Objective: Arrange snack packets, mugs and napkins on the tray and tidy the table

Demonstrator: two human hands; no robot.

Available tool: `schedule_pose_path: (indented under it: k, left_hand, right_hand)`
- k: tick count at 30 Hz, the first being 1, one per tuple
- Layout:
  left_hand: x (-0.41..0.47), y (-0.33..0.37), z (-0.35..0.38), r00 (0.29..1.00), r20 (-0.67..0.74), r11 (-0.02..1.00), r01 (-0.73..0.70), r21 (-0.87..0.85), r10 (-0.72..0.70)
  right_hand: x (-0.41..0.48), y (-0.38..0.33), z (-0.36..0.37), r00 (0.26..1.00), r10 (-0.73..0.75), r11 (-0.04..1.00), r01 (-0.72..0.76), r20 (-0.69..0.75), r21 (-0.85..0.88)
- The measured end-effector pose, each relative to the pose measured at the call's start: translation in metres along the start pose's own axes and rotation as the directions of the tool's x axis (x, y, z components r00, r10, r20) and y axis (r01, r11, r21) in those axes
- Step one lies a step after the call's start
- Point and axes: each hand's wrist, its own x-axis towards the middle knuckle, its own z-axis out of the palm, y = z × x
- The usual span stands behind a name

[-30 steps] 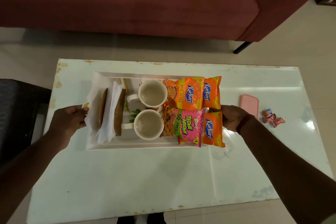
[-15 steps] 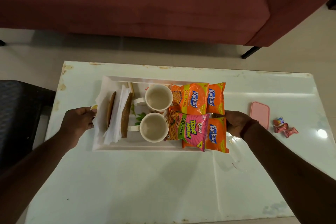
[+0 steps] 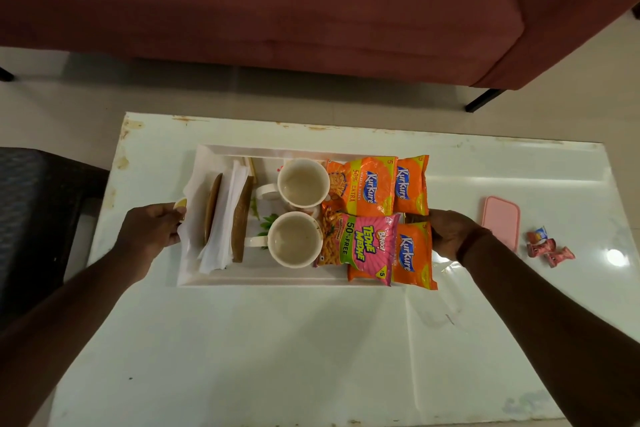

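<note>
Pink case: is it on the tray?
No, the pink case lies flat on the white table, right of the tray, beyond the right hand.

Near half of table (image 3: pixel 277 357) bare, open for reach. Tray (image 3: pixel 263 279) interior packed: napkins (image 3: pixel 225 218), mugs (image 3: pixel 294 239), packets (image 3: pixel 374 218). Right side: pink case (image 3: pixel 500 222), candies (image 3: pixel 547 248) in way.

My tray (image 3: pixel 259 276) white, leaf print inside. Mugs (image 3: pixel 295 240) cream. Three packets (image 3: pixel 367 189) orange with blue logos, one (image 3: pixel 367 246) pink-yellow. Napkins (image 3: pixel 227 218) white. Table (image 3: pixel 242 340) white. Sofa (image 3: pixel 277 0) maroon.
</note>
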Motion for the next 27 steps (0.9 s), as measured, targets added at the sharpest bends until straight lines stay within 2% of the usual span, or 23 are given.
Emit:
schedule_pose_path:
  k: [15,27]
  left_hand:
    - [0.005,-0.008,0.000,1.000,-0.004,1.000,0.005,0.024,-0.005]
    - [-0.001,0.002,0.001,0.999,-0.007,0.998,0.042,0.056,-0.042]
  right_hand:
    - [0.006,0.001,-0.002,1.000,0.022,1.000,-0.022,0.020,-0.015]
    - [0.006,0.001,-0.003,0.997,0.054,0.998,-0.054,-0.052,0.012]
